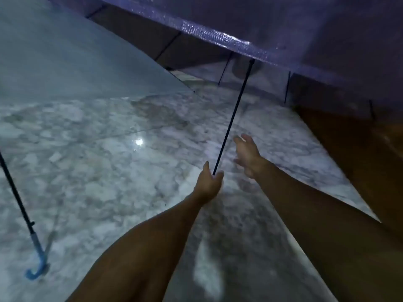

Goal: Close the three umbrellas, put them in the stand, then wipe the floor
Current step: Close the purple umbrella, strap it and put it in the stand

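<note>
An open purple see-through umbrella [239,20] fills the top of the view, its canopy wet with droplets. My left hand [209,184] grips the lower end of its thin black shaft [234,114]. My right hand [247,154] hovers just right of the shaft, fingers spread, holding nothing. A second open clear umbrella [54,57] lies at the left, with its black shaft and blue hooked handle [37,269] resting on the floor. No third umbrella or stand is visible.
Glossy grey-white marble floor [109,171] spreads below, with a bright light reflection near the middle. A brown wooden wall or door [359,160] runs along the right side. A dark baseboard edge lies at the back under the purple canopy.
</note>
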